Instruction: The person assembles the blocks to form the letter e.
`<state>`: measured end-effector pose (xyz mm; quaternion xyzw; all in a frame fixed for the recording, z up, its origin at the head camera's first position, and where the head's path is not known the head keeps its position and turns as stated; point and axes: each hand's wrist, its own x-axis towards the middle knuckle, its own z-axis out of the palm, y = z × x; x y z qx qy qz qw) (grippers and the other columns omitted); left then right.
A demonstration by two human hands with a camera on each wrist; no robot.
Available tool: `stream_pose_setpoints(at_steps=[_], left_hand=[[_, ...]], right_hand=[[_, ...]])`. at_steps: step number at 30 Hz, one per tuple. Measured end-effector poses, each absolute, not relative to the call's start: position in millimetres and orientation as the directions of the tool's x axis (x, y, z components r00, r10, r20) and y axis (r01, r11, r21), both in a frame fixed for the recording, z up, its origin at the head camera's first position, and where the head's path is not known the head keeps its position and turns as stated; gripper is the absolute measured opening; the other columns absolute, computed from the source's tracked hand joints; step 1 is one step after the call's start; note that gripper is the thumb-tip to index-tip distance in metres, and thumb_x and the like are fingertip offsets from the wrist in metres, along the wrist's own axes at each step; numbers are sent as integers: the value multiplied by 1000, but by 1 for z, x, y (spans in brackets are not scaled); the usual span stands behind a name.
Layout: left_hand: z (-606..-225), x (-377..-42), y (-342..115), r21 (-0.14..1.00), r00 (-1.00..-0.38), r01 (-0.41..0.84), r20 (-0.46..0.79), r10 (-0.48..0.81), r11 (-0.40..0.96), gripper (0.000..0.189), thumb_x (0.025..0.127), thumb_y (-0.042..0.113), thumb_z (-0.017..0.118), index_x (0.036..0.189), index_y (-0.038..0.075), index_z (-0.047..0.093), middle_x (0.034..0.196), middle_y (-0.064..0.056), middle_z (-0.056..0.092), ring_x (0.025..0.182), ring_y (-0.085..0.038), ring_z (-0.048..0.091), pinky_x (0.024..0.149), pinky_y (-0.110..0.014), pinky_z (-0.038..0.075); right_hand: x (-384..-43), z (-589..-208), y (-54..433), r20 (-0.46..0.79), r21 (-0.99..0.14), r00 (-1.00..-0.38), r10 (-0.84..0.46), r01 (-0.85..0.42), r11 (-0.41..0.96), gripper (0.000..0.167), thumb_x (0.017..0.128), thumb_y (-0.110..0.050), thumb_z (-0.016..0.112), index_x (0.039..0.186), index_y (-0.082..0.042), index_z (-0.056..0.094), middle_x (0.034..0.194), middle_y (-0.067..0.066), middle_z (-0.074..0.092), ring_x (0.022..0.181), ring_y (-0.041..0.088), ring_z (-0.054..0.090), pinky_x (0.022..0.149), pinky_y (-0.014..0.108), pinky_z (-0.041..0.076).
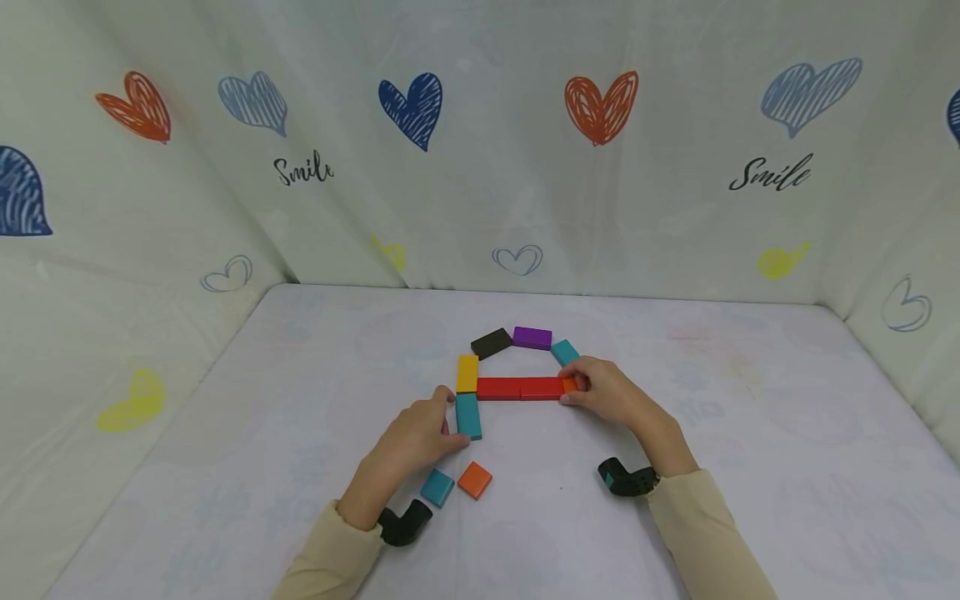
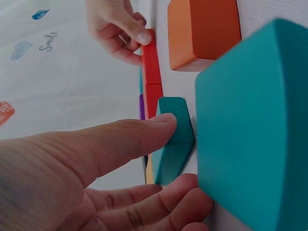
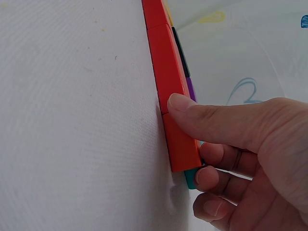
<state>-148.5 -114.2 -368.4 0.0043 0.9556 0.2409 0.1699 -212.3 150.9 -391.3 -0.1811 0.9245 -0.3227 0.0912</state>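
Observation:
A teal block (image 1: 468, 417) lies below a yellow block (image 1: 467, 374). My left hand (image 1: 418, 429) pinches this teal block, its thumb (image 2: 161, 122) against the near end and the fingers along the left side. Two red blocks (image 1: 498, 389) form a row extending right from the yellow one. At the row's right end my right hand (image 1: 611, 392) pinches an orange block (image 3: 183, 149), with the thumb on its near side close to the red joint and fingers behind; in the head view the hand covers most of this block.
Behind the red row, a black block (image 1: 491, 343), a purple block (image 1: 532, 337) and another teal block (image 1: 566, 352) make an arch. A loose teal block (image 1: 437, 488) and an orange block (image 1: 475, 481) lie nearer, by the left wrist. A patterned curtain (image 1: 495, 192) stands behind the table.

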Motion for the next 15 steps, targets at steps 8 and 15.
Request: stream_pose_setpoints(at_steps=[8,15], left_hand=[[-368,-148,-115,461,-944,-63,-314,97,885,60,80,25,73,128,7,43,70,-3,52,62,-14,48,55,-22,43],[-368,-148,-116,454,-944,-66,-316,91,889,61,79,26,74,128,8,43,71,-4,52,63,-15,49,55,-22,44]], right_hand=[[-212,-391,151,-51,-629,-919,-391,-275,727,35,81,-17,72,111,-2,61,76,4,46,74,16,43,59,24,36],[-212,-392,151,-44,-627,-917,-396,-283,726,34,81,-17,72,110,-2,61,76,4,46,74,16,43,59,23,36]])
